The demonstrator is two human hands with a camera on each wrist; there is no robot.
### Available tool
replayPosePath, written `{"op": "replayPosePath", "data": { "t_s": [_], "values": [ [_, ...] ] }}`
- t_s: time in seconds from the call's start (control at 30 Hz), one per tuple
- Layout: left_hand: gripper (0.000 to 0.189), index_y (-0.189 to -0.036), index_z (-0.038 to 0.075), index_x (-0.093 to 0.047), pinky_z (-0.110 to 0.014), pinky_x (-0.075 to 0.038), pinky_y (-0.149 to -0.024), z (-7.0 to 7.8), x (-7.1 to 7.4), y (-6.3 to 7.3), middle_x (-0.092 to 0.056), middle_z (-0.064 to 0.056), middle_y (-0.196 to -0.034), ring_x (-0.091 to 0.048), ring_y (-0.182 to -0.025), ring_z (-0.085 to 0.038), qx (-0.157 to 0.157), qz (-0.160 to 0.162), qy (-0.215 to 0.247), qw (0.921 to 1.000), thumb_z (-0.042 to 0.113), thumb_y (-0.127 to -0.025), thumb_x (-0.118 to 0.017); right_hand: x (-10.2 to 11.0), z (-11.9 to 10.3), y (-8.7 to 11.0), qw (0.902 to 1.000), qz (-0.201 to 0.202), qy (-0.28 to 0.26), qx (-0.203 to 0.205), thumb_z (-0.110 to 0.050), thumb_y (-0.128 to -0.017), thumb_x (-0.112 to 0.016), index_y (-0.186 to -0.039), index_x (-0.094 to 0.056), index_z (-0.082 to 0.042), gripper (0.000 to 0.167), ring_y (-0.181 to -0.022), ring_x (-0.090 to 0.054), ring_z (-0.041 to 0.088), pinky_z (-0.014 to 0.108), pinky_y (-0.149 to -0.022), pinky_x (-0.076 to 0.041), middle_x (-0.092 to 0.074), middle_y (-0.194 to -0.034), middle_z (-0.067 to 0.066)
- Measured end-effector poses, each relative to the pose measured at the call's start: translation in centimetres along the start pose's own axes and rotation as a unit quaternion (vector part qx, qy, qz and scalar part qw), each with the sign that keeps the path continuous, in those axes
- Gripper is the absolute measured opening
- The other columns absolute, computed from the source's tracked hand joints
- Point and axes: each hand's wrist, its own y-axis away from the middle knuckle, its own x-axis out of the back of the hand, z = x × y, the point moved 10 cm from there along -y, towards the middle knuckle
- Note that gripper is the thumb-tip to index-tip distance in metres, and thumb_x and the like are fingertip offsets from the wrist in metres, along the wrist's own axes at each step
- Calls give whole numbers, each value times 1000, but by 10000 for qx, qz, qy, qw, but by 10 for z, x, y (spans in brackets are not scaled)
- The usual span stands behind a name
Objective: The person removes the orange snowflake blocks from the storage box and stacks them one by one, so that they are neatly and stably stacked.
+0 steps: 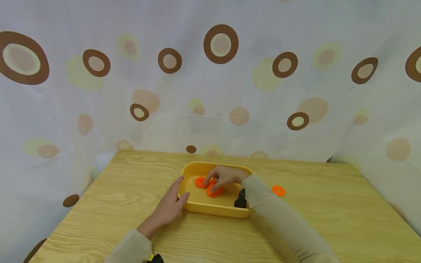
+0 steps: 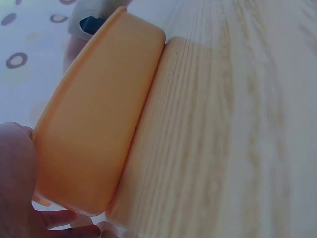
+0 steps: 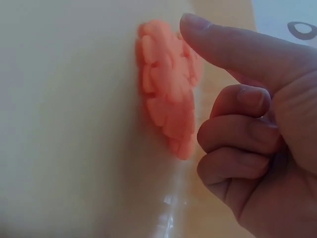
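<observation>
An orange-yellow plastic bin (image 1: 213,210) stands on the wooden table, and my left hand (image 1: 169,202) touches its left end. The left fingers lie fairly straight along that wall, and the thumb reaches the front rim. My right hand (image 1: 225,175) is inside the bin, over several orange notched discs (image 1: 200,182) on its floor. In the right wrist view, the right thumb (image 3: 237,49) is beside an orange disc (image 3: 168,89), while other fingers (image 3: 237,134) are curled under the palm. The index fingertip is hidden there, so a pinch cannot be confirmed.
Another orange disc (image 1: 278,190) lies on the table (image 1: 329,212) to the right of the bin. A black device (image 1: 241,200) sits at the right wrist. White cloth (image 1: 197,91) with brown rings hangs behind and at both sides.
</observation>
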Motion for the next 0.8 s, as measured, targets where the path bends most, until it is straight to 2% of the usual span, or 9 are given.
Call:
{"op": "replayPosePath", "data": {
  "t_s": [0.17, 0.43, 0.67, 0.8],
  "values": [
    [60, -152, 7, -23, -55, -29, -110, -1, 1, -1, -29, -20, -154, -33, -139, -38, 14, 13, -35, 10000, 28, -101, -48, -4, -3, -2, 9994, -181, 291, 66, -4, -78, -77, -107, -71, 1, 29, -56, -39, 4, 16, -56, -36, -57, -70, -2],
    [60, -152, 7, -23, -55, -30, -110, -1, 1, -1, -29, -20, -154, -35, -138, -38, -34, 47, 9, 10000, 28, -102, -47, 0, 0, 0, 9983, 55, 567, -98, -2, -75, -78, -107, -69, 0, 34, -56, -39, 5, 16, -56, -36, -50, -65, -4],
    [60, -152, 6, -24, -56, -28, -111, 0, -1, 0, -28, -20, -154, -30, -140, -39, -46, 22, 52, 10000, 28, -101, -48, 4, 2, 3, 9964, 252, 782, -231, -1, -75, -78, -98, -70, -1, 24, -58, -40, 6, 17, -57, -37, -52, -68, -2],
    [60, -152, 7, -23, -56, -28, -111, -2, -1, 0, -28, -20, -154, -31, -140, -38, 14, 18, 48, 10000, 28, -102, -48, 5, 0, 3, 9943, 298, 1000, -205, -3, -77, -77, -95, -71, -2, 18, -60, -41, 4, 17, -58, -38, -62, -76, 1]
  ]
}}
